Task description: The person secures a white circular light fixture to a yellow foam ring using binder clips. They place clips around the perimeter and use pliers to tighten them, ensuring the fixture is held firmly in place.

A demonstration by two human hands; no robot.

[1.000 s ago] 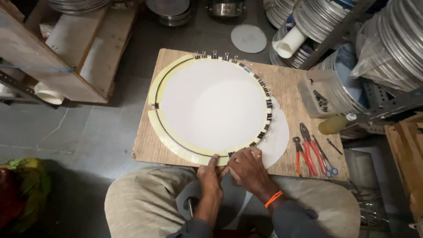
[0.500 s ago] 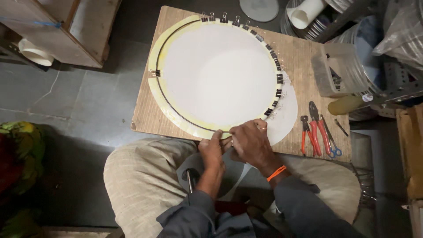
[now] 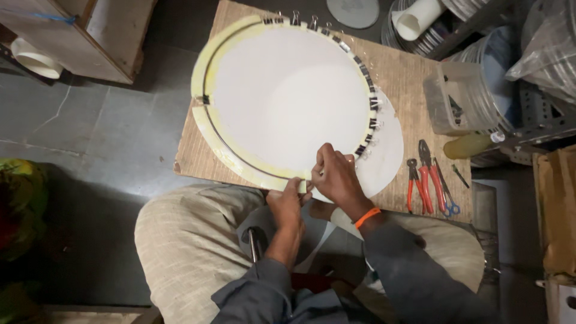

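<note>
A big round white disc (image 3: 288,96) lies flat on a rough wooden worktop (image 3: 408,78). It looks smooth and thin. A pale yellow ring (image 3: 207,129) runs round its left and near side, with a thin dark line inside it. Small black clips (image 3: 367,81) sit in a row along the disc's far and right rim.

Both hands meet at the near edge of the worktop. The left hand (image 3: 287,203) pinches the end of the yellow ring, fingers closed on it. The right hand (image 3: 335,174) is curled tight at the disc's rim just beside it, with an orange band (image 3: 366,217) on the wrist. What its grip holds is too small to tell.

A second white disc (image 3: 390,150) peeks out from under the first on the right. Near the right edge lie red pliers (image 3: 420,174), close together. At the far right corner stands a clear plastic tub (image 3: 451,99), and a yellow bottle (image 3: 471,145) lies near it.
</note>
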